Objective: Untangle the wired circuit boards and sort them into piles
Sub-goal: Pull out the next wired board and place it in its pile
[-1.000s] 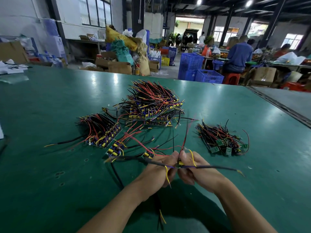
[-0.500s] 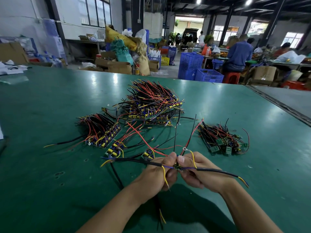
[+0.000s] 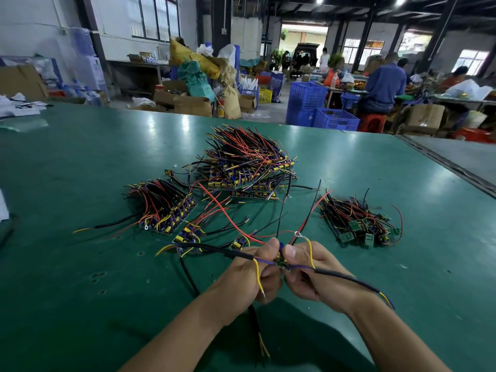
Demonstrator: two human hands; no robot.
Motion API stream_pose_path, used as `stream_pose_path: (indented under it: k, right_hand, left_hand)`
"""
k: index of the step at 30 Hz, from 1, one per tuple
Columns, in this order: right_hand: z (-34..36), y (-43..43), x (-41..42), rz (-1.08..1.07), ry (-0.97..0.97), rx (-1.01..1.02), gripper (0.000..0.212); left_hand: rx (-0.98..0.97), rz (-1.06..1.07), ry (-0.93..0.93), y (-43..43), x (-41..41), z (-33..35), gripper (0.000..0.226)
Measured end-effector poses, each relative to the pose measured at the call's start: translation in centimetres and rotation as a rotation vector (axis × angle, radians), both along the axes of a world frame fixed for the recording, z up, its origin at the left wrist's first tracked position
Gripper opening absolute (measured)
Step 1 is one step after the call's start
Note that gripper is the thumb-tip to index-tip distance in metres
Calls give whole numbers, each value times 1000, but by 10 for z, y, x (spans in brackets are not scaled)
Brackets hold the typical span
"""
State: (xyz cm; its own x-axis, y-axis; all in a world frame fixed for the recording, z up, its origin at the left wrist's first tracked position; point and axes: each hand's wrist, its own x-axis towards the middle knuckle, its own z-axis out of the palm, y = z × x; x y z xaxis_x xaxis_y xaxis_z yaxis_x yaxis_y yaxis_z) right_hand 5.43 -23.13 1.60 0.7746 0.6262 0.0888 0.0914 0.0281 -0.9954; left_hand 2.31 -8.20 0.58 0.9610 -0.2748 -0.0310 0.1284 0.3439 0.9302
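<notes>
Small circuit board (image 3: 281, 263) is up off the table (image 3: 80, 162), near-middle of the view, pinched btwn both hands. The left hand (image 3: 251, 276) curls round its left end w/ thumb on top. The right hand (image 3: 312, 273) does the same on the right end, thumbs nearly touching, so both grips are closed tight on the board & its leads. It's prob held this way to pin the board steady while its wires get teased clear. A red wire (image 3: 222, 211) runs from the pinch back toward the heap, and a yellow wire (image 3: 257, 275) droops over the left knuckles. Long axis: board plus cables lies left-right across the view, approx level. The left black cable (image 3: 236, 253) heads out to the far left. The right black cable (image 3: 349, 277) dips toward the near right, ending in bare yellow/purple tips. Just beyond the hands lie a few loose boards (image 3: 188, 236), some w/ wires crossing. Further out are the left pile (image 3: 163, 208), stacked fairly neat, the big heap (image 3: 247, 162) at the back, and the right pile (image 3: 359, 224) of green boards. The three sit apart from each other, which looks like sorting by type, tho that's a guess.
</notes>
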Motion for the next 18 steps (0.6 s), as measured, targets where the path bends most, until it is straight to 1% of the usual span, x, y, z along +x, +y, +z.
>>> stream_pose_path:
  k: [2,3,4,7,8,10,12,14,16,18]
  right_hand:
    - [0,4,-2,28,-2,135,49]
    - [-1,5,-3,40,-8,183,47]
    - [-1,6,-3,29,-9,194,50]
    - [-4,3,-2,-71,-12,86,72]
    - [-5,2,-1,-83,-7,83,78]
    - [-8,4,1,-90,-5,121,80]
    - [-9,7,4,-100,11,175,64]
    - [-8,11,7,-142,47,197,47]
    - [-11,13,12,-260,88,132,40]
    - [-18,15,17,-393,161,110,19]
  left_hand:
    - [-91,-16,78,0,-3,8,55]
    - [-126,-13,84,-1,-3,8,51]
    - [-141,-12,81,-3,-3,8,48]
    - [-128,-26,63,-5,0,7,46]
    - [-128,-13,71,-6,2,6,47]
    - [-129,21,83,-6,5,3,46]
    - [-55,100,64,-6,9,-1,47]
    - [36,234,45,-6,14,-6,47]
    - [85,378,63,-4,23,-13,42]
    - [165,494,83,-3,31,-19,37]
